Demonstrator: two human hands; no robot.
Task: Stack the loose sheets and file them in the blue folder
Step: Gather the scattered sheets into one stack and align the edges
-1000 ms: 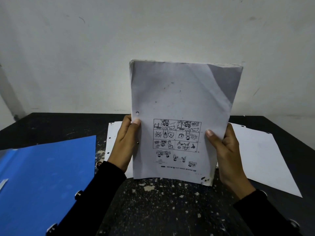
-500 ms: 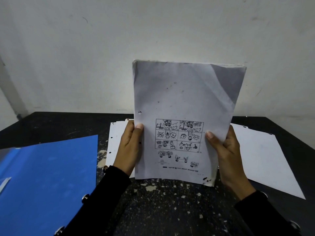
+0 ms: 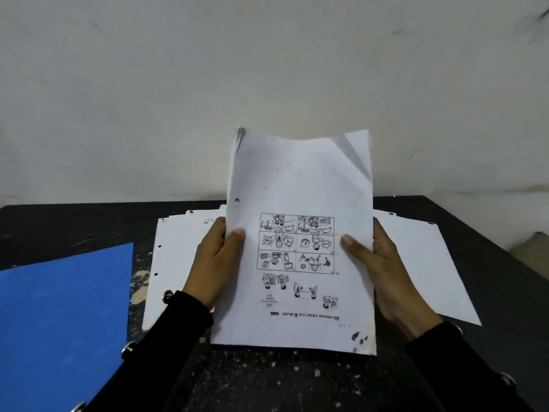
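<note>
Stack of sheets tilted back, lowered; both hands gripping edges.

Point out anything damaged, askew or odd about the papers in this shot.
The stack of sheets held between the left hand and right hand has its top right corner creased over, dark stains near the bottom right corner, and its printed comic page is upside down. The loose sheets on the table lie fanned out.

Bare workroom: scuffed black table, plain wall.
</note>
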